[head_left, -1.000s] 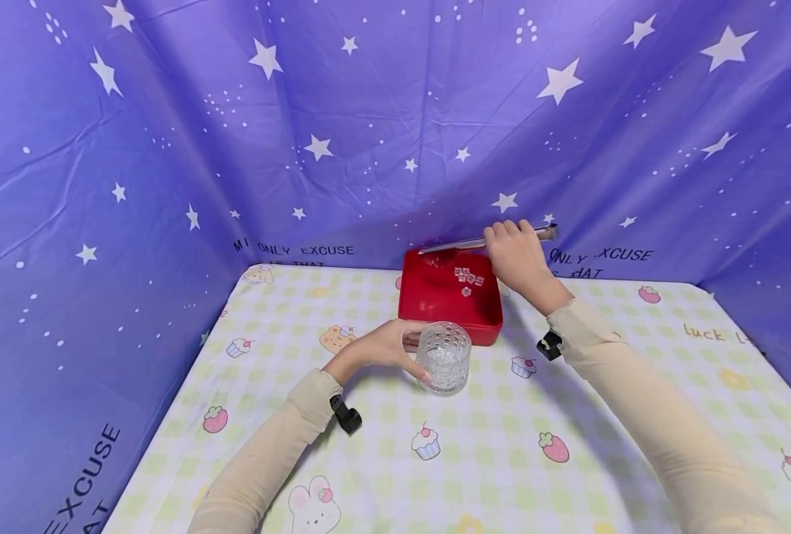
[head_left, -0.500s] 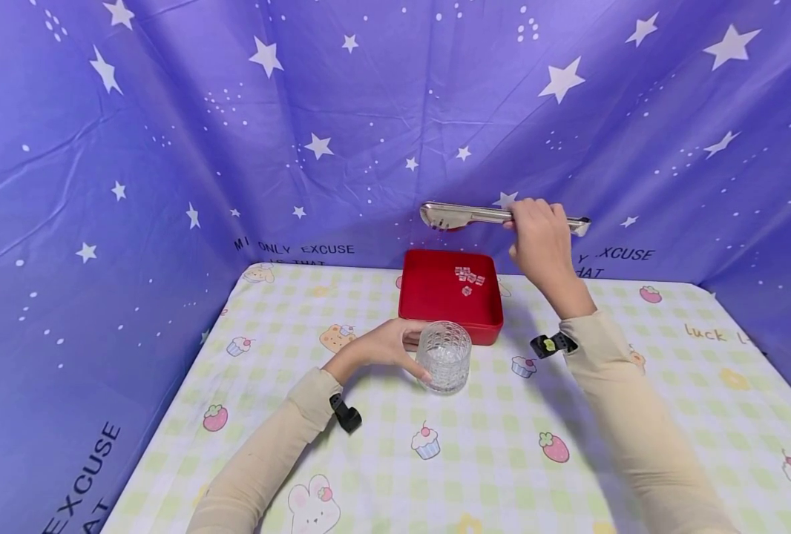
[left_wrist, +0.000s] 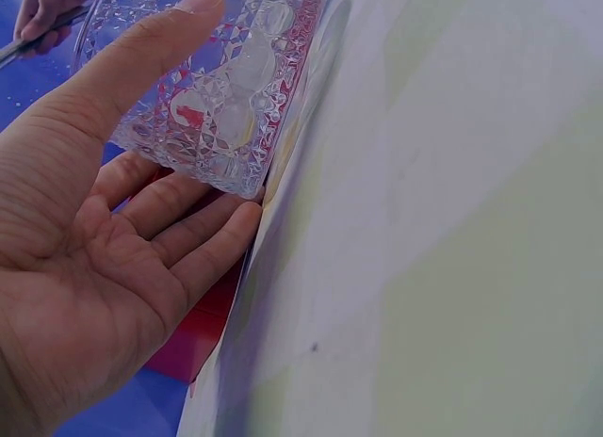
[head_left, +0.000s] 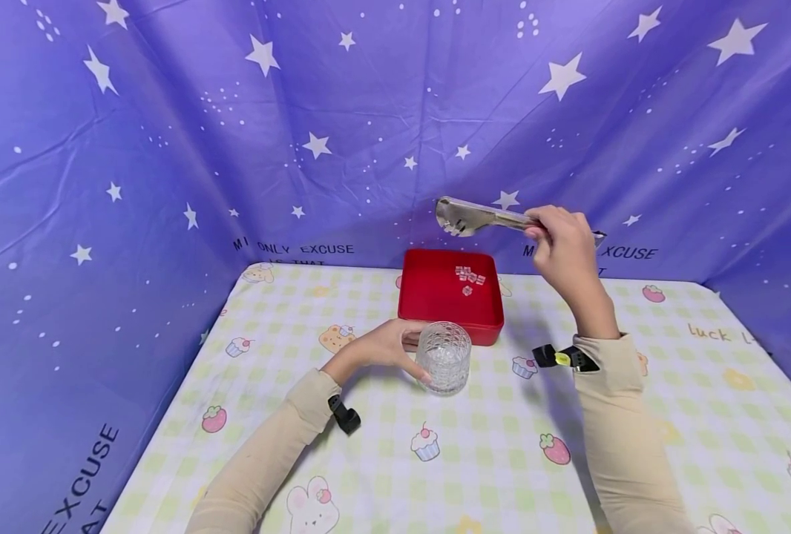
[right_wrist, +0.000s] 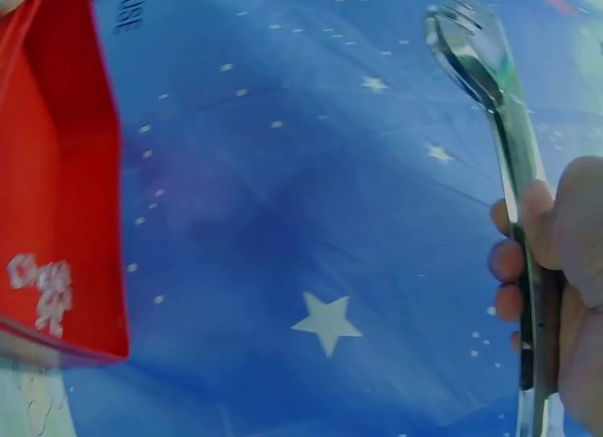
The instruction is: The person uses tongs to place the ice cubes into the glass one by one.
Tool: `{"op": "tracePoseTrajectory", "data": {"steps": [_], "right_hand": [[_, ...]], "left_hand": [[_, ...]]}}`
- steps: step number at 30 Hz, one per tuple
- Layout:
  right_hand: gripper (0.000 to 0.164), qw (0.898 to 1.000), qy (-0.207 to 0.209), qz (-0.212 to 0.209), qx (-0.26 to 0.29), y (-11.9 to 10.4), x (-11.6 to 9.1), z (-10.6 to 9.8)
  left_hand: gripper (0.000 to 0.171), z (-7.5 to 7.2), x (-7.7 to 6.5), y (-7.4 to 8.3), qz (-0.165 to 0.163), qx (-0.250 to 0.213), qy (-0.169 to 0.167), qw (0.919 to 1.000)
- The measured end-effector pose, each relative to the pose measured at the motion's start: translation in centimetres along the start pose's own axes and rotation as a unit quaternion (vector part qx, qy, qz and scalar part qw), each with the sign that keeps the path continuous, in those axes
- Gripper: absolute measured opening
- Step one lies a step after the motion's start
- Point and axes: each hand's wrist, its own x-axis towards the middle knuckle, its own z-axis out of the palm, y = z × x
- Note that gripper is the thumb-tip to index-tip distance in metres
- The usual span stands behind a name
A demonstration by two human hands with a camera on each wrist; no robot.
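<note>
In the head view my left hand [head_left: 392, 347] holds a clear, patterned glass [head_left: 444, 359] that stands on the tablecloth. The left wrist view shows the thumb across the glass's side and the other fingers behind it. My right hand [head_left: 565, 241] grips metal tongs [head_left: 489, 216] by the handles, raised above and behind a red box [head_left: 412, 295]. Their toothed heads point left and lie close together; whether they pinch anything is too small to tell. Several small clear cubes [head_left: 470, 276] lie inside the box, towards its right side.
A checked tablecloth [head_left: 489, 460] with printed cupcakes, strawberries and animals covers the table. Blue-violet star-printed curtains [head_left: 369, 170] hang close behind the box and along both sides. The glass stands right at the box's front wall.
My right hand has lifted the tongs up from the box's back edge and drawn them to the right. The left hand, glass and box stay in place.
</note>
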Motion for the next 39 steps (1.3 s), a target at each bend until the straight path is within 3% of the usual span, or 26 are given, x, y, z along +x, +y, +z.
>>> {"op": "tracePoseTrajectory", "data": {"steps": [9, 20, 32, 39], "right_hand": [[0.009, 0.997, -0.047, 0.02, 0.051, -0.1, -0.9, -1.3], [0.014, 0.991, -0.119, 0.04, 0.037, -0.5, -1.2, -2.4], [0.012, 0.984, -0.167, -0.028, 0.05, -0.5, -1.2, -3.1], [0.015, 0.973, -0.223, -0.022, 0.058, -0.6, -1.3, -3.6]], "left_hand": [[0.086, -0.1, 0.0, -0.2, 0.001, -0.008, -0.001, 1.0], [0.085, 0.0, 0.0, 0.1, 0.001, -0.007, -0.002, 1.0], [0.085, 0.2, 0.0, 0.3, -0.004, -0.006, 0.005, 1.0], [0.083, 0.3, -0.1, 0.7, -0.017, -0.013, 0.005, 0.9998]]}}
